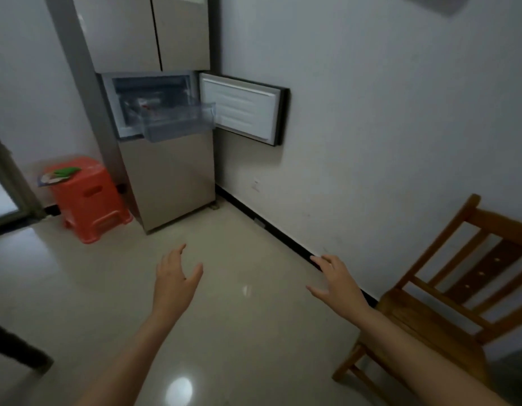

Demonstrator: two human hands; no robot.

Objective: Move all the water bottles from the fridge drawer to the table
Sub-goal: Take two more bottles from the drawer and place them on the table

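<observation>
Left hand (pixel 174 276) and right hand (pixel 336 276) are held out empty, fingers spread. Water bottles (pixel 148 104), blurred inside the clear plastic fridge drawer (pixel 177 124), are probably cold, slick, weighty: grip mid-body.

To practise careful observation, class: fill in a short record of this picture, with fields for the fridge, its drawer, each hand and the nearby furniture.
fridge: stands in the corner; middle door swung open to the right
drawer: clear plastic, pulled part-way out; contents blurred, something red and white inside
left hand: open, empty, held out above the floor
right hand: open, empty, held out likewise
stool: orange plastic, left of the fridge, green item on top
chair: wooden, at the right
</observation>
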